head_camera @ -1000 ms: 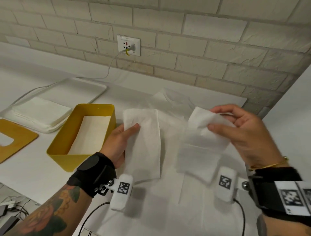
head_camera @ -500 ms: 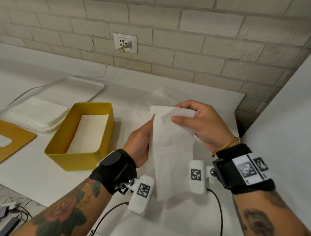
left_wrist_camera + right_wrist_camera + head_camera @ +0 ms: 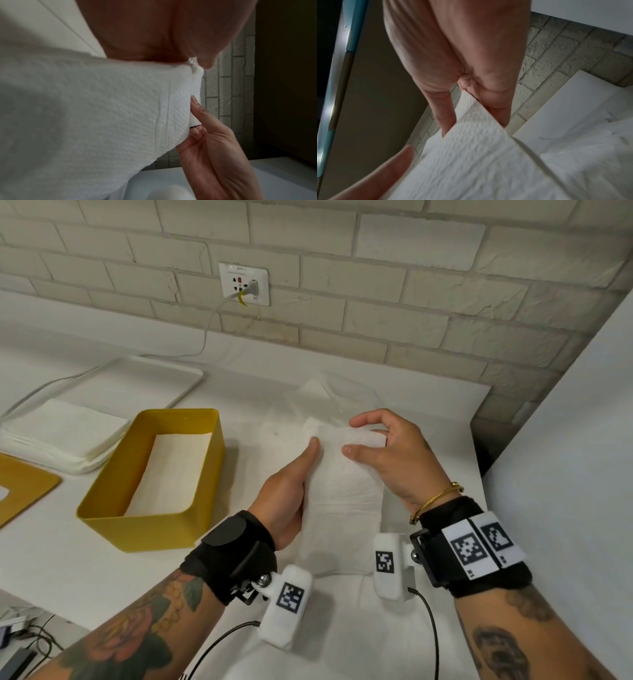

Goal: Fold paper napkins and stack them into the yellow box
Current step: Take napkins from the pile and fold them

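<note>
Head view shows a person holding a white folded paper napkin (image 3: pixel 342 491) up in front of them, over the white table (image 3: pixel 68 570). Their left hand (image 3: pixel 291 494) grips its left edge, thumb on top near the upper end. Their right hand (image 3: pixel 390 453) pinches the top right part, thumb in front and fingers curled behind. The napkin hangs down long and thin between both wrists.

Left of the hands sits the yellow metal box (image 3: pixel 150 529), open on top, with flat white napkins (image 3: pixel 168 470) lying inside it. Further left, a pile of unfolded white napkins (image 3: pixel 61 433) rests on a white tray (image 3: pixel 171 374). A flat yellow lid (image 3: pixel 24 491) lies at the left edge. More white paper (image 3: pixel 329 395) lies behind the hands, near the pale brick wall (image 3: pixel 376 285).
</note>
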### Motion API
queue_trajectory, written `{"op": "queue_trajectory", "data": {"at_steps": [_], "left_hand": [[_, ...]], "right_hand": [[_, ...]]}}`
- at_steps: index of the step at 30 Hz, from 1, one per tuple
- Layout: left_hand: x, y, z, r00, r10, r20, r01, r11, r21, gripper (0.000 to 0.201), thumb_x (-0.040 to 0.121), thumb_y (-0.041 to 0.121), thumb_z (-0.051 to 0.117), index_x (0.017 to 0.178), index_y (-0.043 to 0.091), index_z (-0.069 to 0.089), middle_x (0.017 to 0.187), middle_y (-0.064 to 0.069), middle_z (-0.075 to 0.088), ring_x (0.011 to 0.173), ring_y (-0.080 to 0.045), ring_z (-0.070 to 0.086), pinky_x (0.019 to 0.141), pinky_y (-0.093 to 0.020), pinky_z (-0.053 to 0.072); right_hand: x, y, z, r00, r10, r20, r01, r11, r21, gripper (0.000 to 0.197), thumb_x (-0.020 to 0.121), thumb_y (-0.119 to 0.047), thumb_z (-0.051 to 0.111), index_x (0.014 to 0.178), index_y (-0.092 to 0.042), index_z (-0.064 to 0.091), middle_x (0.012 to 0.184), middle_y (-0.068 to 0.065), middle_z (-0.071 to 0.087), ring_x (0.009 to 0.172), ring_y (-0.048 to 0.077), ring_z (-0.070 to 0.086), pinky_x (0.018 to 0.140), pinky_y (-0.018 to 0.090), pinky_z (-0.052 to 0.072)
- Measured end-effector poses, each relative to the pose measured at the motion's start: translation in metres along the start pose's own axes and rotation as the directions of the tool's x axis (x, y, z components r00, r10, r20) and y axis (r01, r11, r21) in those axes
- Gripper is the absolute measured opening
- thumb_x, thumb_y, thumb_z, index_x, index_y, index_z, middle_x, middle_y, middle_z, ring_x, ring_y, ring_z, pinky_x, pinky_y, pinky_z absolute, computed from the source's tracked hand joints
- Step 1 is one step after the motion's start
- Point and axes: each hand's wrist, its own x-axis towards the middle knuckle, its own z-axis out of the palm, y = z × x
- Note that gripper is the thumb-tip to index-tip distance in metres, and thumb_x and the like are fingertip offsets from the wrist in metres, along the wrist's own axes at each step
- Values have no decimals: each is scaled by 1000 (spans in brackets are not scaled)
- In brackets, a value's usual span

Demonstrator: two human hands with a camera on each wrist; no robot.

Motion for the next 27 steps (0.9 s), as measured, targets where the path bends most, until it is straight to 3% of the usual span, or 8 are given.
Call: {"op": "queue_trajectory", "data": {"at_steps": [3, 7, 11, 15, 19, 22, 24, 27], "left_hand": [[2, -1, 0, 1000, 17, -17, -16, 999, 40, 40, 106, 34, 47, 137, 11, 58, 125, -12, 72, 115, -29, 69, 96, -41, 56], [6, 3, 0, 995, 69, -66, -67, 997, 28, 37, 106, 28, 48, 135, 8, 59, 124, -14, 71, 115, -32, 69, 100, -45, 55], [7, 15, 0, 991, 121, -57, -120, 993, 15, 38, 106, 29, 48, 136, 8, 58, 126, -17, 70, 115, -36, 68, 99, -50, 55], [9, 24, 2, 982, 172, -81, -168, 984, 56, 39, 105, 30, 50, 132, 4, 59, 122, -18, 71, 112, -36, 70, 97, -50, 56], [10, 31, -1, 967, 222, -128, -216, 975, 61, 38, 105, 29, 51, 132, 4, 60, 123, -16, 71, 114, -32, 69, 99, -47, 55], [8, 34, -3, 967, 226, -120, -217, 973, 79, 38, 104, 30, 51, 133, 7, 61, 125, -15, 70, 116, -32, 68, 100, -47, 54], [8, 34, -3, 974, 212, -85, -203, 974, 98, 38, 105, 31, 50, 134, 8, 60, 126, -16, 70, 116, -32, 68, 100, -47, 55], [11, 28, 0, 966, 252, -54, -234, 946, 226, 32, 105, 28, 51, 134, 14, 57, 126, -12, 70, 114, -28, 69, 95, -43, 58]], "right_hand": [[0, 1, 5, 1000, 4, -15, -4, 1000, 2, 36, 78, -31, 83, 107, -40, 65, 116, -9, 68, 118, 18, 62, 102, 47, 52], [-4, 5, 8, 989, 1, -145, 10, 997, 73, 59, 78, -36, 86, 127, -36, 52, 123, -9, 58, 114, 10, 59, 95, 31, 52], [-11, 20, 11, 988, 144, 51, -153, 937, 314, 92, 56, -38, 96, 133, -34, 47, 120, 2, 71, 107, 19, 71, 95, 45, 58], [-13, 37, 21, 980, 141, 141, -178, 935, 305, 72, 61, -27, 94, 125, -21, 62, 115, 3, 76, 107, 24, 73, 97, 51, 56], [-18, 55, 22, 951, 193, 242, -223, 969, 104, 42, 78, -8, 84, 116, -19, 70, 107, 3, 78, 103, 24, 74, 99, 51, 56], [-16, 48, 14, 949, 176, 260, -182, 983, -2, 45, 79, -8, 83, 119, -23, 68, 107, -2, 78, 102, 17, 73, 98, 45, 56], [-14, 33, 11, 962, 123, 242, -152, 983, 103, 44, 83, -10, 81, 122, -23, 66, 112, -3, 77, 105, 14, 72, 99, 40, 56], [-9, 17, 19, 992, 79, 101, -95, 981, 167, 22, 91, -15, 73, 110, -26, 71, 106, -4, 78, 101, 15, 73, 96, 44, 57]]}}
